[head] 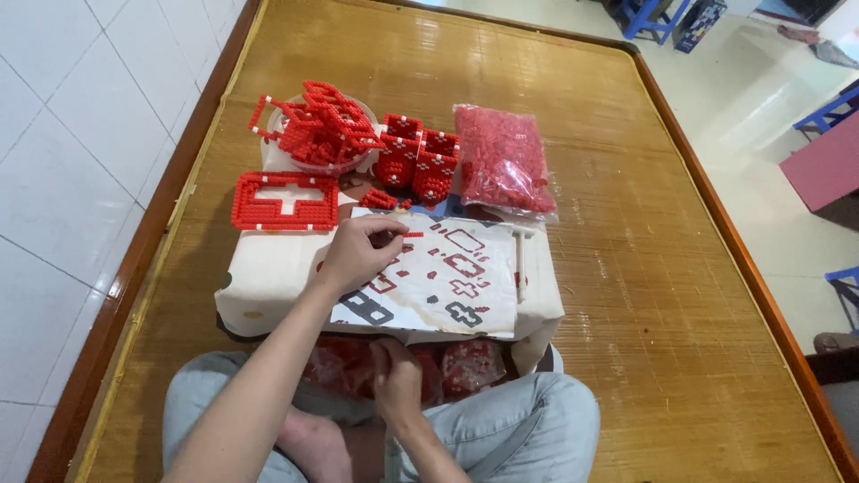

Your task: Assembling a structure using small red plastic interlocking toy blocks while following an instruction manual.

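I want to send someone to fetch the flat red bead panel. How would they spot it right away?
On the bamboo mat sits a low cream-covered board; look at its far left corner. The flat red bead panel lies there, just beyond the left hand. Unlike the boxy bead pieces and the bead bag, it is flat with a cross-shaped opening.

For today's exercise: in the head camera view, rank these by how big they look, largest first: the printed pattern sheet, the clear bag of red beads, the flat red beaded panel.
1. Printed pattern sheet, clearly the largest.
2. Clear bag of red beads and flat red beaded panel: these look about alike, so no firm order between them.
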